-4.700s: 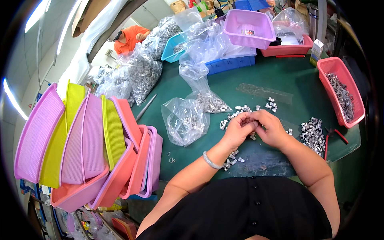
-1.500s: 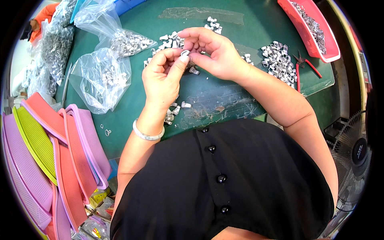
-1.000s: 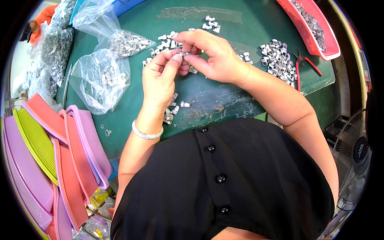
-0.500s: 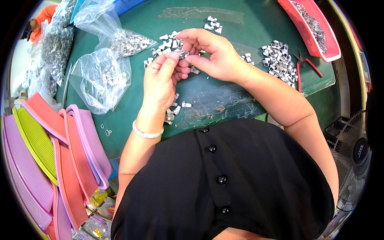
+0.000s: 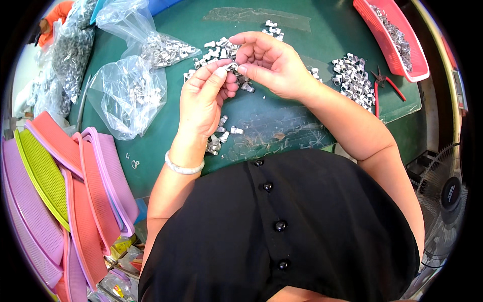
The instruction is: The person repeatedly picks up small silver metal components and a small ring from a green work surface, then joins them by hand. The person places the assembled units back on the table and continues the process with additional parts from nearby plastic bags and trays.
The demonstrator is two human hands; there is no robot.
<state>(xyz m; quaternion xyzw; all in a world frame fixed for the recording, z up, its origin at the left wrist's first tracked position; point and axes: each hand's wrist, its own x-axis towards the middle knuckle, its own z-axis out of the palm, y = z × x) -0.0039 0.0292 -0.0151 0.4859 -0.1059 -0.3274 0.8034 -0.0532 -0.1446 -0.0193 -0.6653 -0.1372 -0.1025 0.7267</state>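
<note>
My left hand (image 5: pixel 204 95) pinches a small silver metal clasp (image 5: pixel 231 66) between thumb and forefinger. A pale bangle circles that wrist. Close by on the right, my right hand (image 5: pixel 276 65) is held with thumb and forefinger apart and the other fingers loosely curled; I see nothing gripped in it. Its thumb tip is near the clasp, and I cannot tell if they touch. Behind and beneath my hands lie loose metal clasps (image 5: pixel 221 49), partly hidden by the fingers. A smaller group of clasps (image 5: pixel 215 143) lies by my left wrist.
Clear plastic bags (image 5: pixel 128 98) of metal pieces lie on the green table (image 5: pixel 171 105) at left. A heap of metal pieces (image 5: pixel 349 78), red-handled pliers (image 5: pixel 386 83) and a pink basket (image 5: pixel 370 30) are at right. Stacked plastic baskets (image 5: pixel 95 191) stand lower left, a fan (image 5: pixel 450 194) lower right.
My right thumb and forefinger have drawn slightly away from the clasp and spread. The clasp in my left hand has turned a little. The view has shifted slightly.
</note>
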